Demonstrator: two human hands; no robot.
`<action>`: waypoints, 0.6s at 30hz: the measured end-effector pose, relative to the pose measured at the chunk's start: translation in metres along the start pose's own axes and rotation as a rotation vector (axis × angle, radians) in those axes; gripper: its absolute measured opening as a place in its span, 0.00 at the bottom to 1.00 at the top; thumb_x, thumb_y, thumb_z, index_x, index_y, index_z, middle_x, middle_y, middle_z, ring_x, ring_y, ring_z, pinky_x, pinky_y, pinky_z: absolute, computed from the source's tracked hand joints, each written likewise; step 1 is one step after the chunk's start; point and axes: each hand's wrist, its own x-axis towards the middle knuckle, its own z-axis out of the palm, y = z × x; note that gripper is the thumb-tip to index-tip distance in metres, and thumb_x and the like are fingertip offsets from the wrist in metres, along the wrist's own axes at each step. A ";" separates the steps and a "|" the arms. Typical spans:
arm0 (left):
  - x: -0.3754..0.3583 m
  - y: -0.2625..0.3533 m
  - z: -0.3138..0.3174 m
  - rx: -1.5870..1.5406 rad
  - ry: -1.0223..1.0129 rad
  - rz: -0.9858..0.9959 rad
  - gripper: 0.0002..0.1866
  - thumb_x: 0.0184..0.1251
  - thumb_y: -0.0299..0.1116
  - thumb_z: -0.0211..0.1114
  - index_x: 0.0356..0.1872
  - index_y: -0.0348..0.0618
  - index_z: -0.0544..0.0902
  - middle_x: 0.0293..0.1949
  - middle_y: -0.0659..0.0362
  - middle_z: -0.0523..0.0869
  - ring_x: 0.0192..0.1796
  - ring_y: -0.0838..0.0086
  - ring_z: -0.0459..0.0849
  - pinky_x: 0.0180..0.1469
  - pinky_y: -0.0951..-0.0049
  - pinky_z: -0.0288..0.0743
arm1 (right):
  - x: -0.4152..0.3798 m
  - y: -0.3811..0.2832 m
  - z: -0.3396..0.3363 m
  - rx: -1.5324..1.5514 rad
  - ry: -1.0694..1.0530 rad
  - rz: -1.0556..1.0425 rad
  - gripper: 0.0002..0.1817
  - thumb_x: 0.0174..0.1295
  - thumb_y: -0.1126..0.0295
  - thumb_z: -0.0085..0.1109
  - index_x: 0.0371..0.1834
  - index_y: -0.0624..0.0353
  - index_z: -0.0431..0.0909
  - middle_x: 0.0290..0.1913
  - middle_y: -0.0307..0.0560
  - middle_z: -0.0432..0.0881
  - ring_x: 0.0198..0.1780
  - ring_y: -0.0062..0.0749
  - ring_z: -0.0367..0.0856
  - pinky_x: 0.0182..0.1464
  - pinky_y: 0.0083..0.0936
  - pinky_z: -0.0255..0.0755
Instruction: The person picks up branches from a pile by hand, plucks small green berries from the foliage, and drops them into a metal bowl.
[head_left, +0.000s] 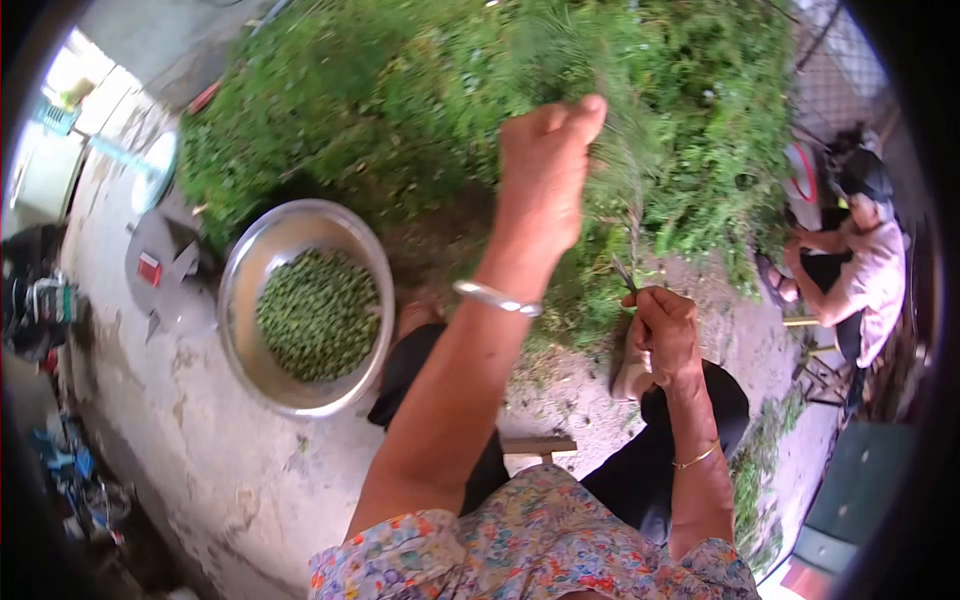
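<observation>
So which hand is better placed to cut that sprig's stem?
Right, probably. The right hand grips what look like scissors just by the stem, while the left hand is raised, pinching the sprig near its top, away from the blades.

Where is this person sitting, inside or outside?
Probably outside, in a yard. There is bare concrete ground, a big heap of green plants, and a metal bowl of small green bits on the ground.
</observation>
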 end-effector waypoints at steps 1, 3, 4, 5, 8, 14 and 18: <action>-0.002 0.010 0.002 0.187 0.047 0.014 0.18 0.53 0.36 0.72 0.37 0.32 0.81 0.33 0.56 0.82 0.38 0.74 0.77 0.38 0.71 0.72 | 0.003 -0.004 -0.005 0.157 -0.006 0.030 0.12 0.66 0.69 0.48 0.33 0.69 0.76 0.13 0.34 0.66 0.13 0.15 0.57 0.17 0.18 0.52; -0.002 0.018 0.000 0.319 0.122 0.159 0.22 0.54 0.37 0.72 0.44 0.29 0.79 0.37 0.54 0.82 0.38 0.70 0.79 0.40 0.71 0.72 | 0.005 -0.013 -0.017 0.279 0.011 0.029 0.12 0.66 0.69 0.48 0.34 0.69 0.76 0.13 0.34 0.66 0.14 0.15 0.56 0.17 0.17 0.52; 0.000 0.021 -0.006 0.336 0.144 0.150 0.22 0.54 0.37 0.71 0.44 0.29 0.79 0.38 0.53 0.82 0.39 0.70 0.79 0.40 0.70 0.72 | 0.004 -0.017 -0.022 0.401 -0.005 0.041 0.12 0.66 0.70 0.49 0.36 0.69 0.76 0.14 0.33 0.66 0.15 0.15 0.56 0.18 0.17 0.52; 0.002 0.023 -0.012 0.355 0.170 0.142 0.22 0.55 0.38 0.70 0.44 0.29 0.78 0.39 0.52 0.81 0.39 0.69 0.80 0.41 0.69 0.73 | 0.004 -0.019 -0.027 0.406 0.009 0.031 0.12 0.66 0.70 0.49 0.36 0.69 0.76 0.14 0.33 0.66 0.15 0.15 0.56 0.18 0.17 0.52; -0.005 0.025 -0.012 0.350 0.274 -0.003 0.20 0.56 0.36 0.69 0.44 0.30 0.79 0.38 0.52 0.81 0.39 0.70 0.80 0.39 0.71 0.73 | 0.000 -0.024 -0.041 0.665 -0.017 -0.072 0.12 0.67 0.68 0.49 0.35 0.68 0.75 0.13 0.32 0.62 0.14 0.14 0.54 0.18 0.17 0.53; -0.026 -0.009 0.001 0.814 -0.320 -0.048 0.23 0.56 0.21 0.63 0.56 0.32 0.73 0.53 0.42 0.76 0.49 0.65 0.77 0.53 0.70 0.72 | -0.006 -0.038 -0.059 0.910 -0.232 -0.208 0.13 0.68 0.65 0.50 0.36 0.66 0.75 0.13 0.30 0.62 0.13 0.14 0.55 0.19 0.17 0.54; -0.037 -0.028 0.018 1.123 -0.498 0.340 0.27 0.51 0.23 0.66 0.56 0.33 0.73 0.53 0.39 0.76 0.57 0.53 0.75 0.62 0.61 0.67 | -0.009 -0.049 -0.059 1.029 -0.379 -0.230 0.12 0.67 0.65 0.50 0.38 0.65 0.75 0.12 0.29 0.63 0.12 0.14 0.56 0.19 0.17 0.54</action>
